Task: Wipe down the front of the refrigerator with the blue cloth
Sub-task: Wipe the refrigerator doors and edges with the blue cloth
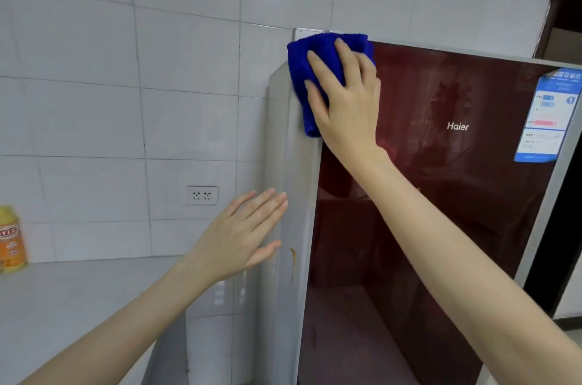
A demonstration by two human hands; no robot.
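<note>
The refrigerator (441, 195) has a glossy dark red front door and a grey side panel. A folded blue cloth (318, 57) lies flat against the door's top left corner. My right hand (343, 95) presses on the cloth with its fingers spread and straight. My left hand (242, 236) is lower down, fingers straight, its fingertips touching the grey side panel of the refrigerator.
A blue and white energy label (551, 114) sticks to the door's upper right. White tiled wall with a double socket (201, 195) stands to the left. A white counter (78, 299) carries an orange bottle (11, 240) at the far left. A dark doorway (563, 19) shows at the right.
</note>
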